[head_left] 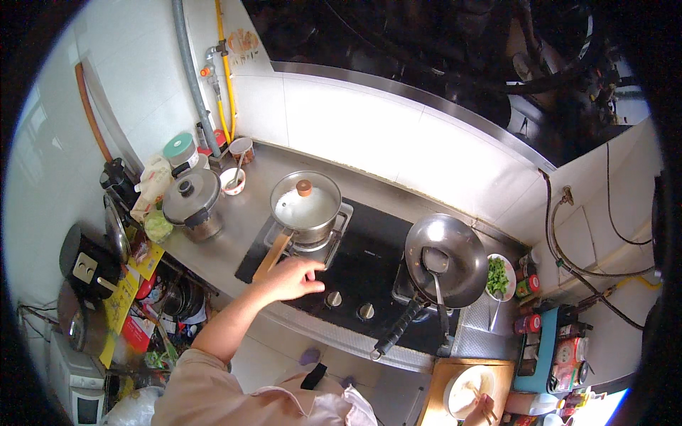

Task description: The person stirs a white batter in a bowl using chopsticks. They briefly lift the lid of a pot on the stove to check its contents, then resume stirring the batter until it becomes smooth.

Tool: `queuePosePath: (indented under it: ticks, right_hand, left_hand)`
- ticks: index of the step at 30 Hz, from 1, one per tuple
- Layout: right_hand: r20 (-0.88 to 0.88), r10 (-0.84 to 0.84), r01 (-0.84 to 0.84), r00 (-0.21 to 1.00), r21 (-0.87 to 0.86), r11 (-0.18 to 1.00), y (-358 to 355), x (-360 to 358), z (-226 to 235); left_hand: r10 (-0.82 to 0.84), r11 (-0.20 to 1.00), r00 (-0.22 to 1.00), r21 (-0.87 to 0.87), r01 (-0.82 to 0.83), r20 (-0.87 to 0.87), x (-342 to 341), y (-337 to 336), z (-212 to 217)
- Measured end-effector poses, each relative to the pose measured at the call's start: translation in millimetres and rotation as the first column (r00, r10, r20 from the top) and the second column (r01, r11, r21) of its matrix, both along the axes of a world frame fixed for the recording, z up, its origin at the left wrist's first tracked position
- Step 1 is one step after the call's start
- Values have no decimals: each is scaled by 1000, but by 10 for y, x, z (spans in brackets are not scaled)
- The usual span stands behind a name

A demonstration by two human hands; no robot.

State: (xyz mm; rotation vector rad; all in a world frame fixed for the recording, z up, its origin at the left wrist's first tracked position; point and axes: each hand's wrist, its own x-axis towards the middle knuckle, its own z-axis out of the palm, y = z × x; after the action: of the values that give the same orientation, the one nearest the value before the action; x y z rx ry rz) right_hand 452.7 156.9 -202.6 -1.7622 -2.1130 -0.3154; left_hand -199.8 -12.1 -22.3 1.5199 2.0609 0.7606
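Observation:
My left hand [293, 280] is over the front edge of the black gas stove, fingers and thumb apart with nothing between them. Just beside it is the wooden handle [273, 254] of a small saucepan [307, 220]. A glass lid with a wooden knob [304, 188] covers the pan, which sits on the left burner; whitish contents show through. At the bottom right, my right hand [482, 413] is partly cut off by the picture's edge. It grips chopsticks [486, 403] at a white bowl [453, 390] of pale contents on a wooden board [435, 405].
A wok [462, 245] with a spatula [435, 261] rests on the right burner, its black handle [398, 328] pointing toward me. Chopped greens fill a bowl [510, 284] beside it. A pressure cooker [193, 195] and a small spooned bowl [232, 186] stand left. Jars [527, 286] line the right.

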Motion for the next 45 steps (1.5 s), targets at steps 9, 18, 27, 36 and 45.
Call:
queuePosePath:
  ticks: [9,18,27,36,45]
  right_hand:
    - [267,-145,162,953,-43,986,-140,-89,65]
    - [620,-118,-5,776,193,981,-131,313,-404]
    - [806,-165,-9,569,207,978,-230,443,-417]
    - [-683,-131,58,719,-129,990,-279,-760,420]
    - [-570,-124,91,812,-86,992,-233,-556,284]
  left_hand:
    - [-212,964,975,-152,220,64,50,78,172]
    - [-474,817,852,-249,520,223,14,-57,449]
    - [360,903,924,298,-310,-128,-1191,698,267]
    - [323,940,850,37,-340,-416,-1755,976,-20]
    - [331,930,839,-2,-369,-432,-1625,1082,150]
